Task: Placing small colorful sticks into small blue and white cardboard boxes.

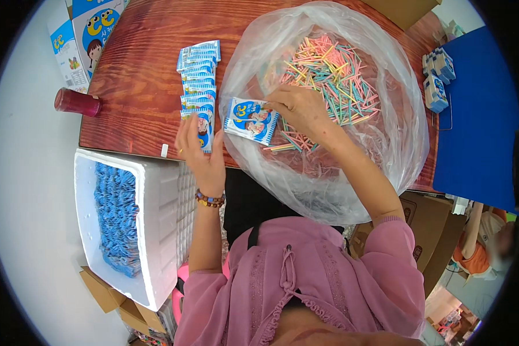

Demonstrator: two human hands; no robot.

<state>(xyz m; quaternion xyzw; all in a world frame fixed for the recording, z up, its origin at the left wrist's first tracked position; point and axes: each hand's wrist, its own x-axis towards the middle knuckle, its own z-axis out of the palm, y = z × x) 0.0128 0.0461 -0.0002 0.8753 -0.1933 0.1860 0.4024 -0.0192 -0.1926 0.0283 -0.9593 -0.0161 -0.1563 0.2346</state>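
The right hand (pixel 303 109) has its grip closed, thumb and fingertips together on the upper right corner of a blue-and-white packet (pixel 251 120), which lies flat-side up over the left part of a large clear plastic bag (pixel 406 124), close to the near edge of the worktop (pixel 138 86); whether the packet rests on the film cannot be told. The left hand (pixel 205 158) comes in across that near edge, its grip apart, thumb and fingers on either side of the nearest packet in an overlapping row (pixel 198 75); whether it presses on that packet cannot be told. The row runs from near the front edge toward the far edge. Between it and the left edge a broad stretch of wood offers room to move, while only a narrow strip separates it from the bag. A red-lidded jar (pixel 78 102) stands at the left edge, and a small white tag (pixel 165 150) sits on the near edge. Inside the spread bag, pink, yellow and green sticks (pixel 328 75) are heaped, some reaching close to the held packet; the bag's film spills over the near edge. Below the near left corner, a white foam box (pixel 161 225) holds many blue packets (pixel 116 219). Small packet stacks (pixel 437 95) stand by the right edge.
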